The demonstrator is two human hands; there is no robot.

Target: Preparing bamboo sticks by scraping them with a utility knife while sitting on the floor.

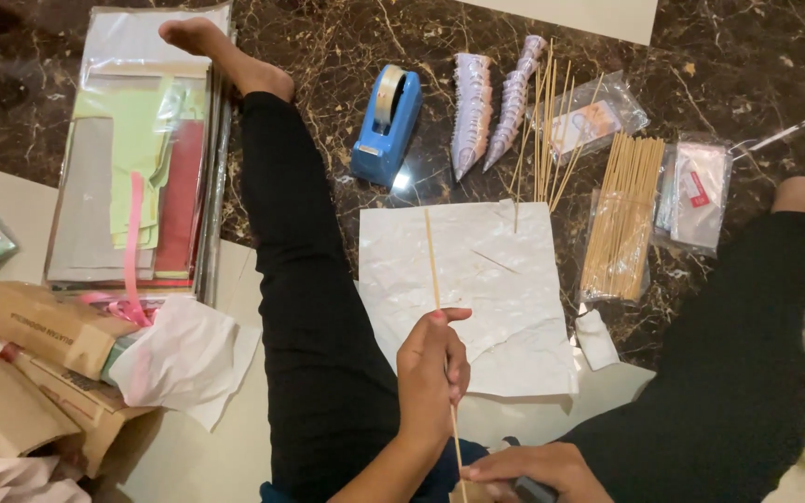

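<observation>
Head view: left hand pinched shut on a skewer, fingers wrapped round its middle, tip pointing away over the crumpled white paper. Right hand low at the frame edge, closed on a dark tool, near the skewer's lower end; what kind of tool, impossible to tell. Best done, judging from this: keep the skewer steady and straight over the paper, grip close to the working end, keep fingertips clear of the tool. More skewers bundled to the right, loose ones beside two silvery cones. Blue tape dispenser further back on the dark marble floor.
</observation>
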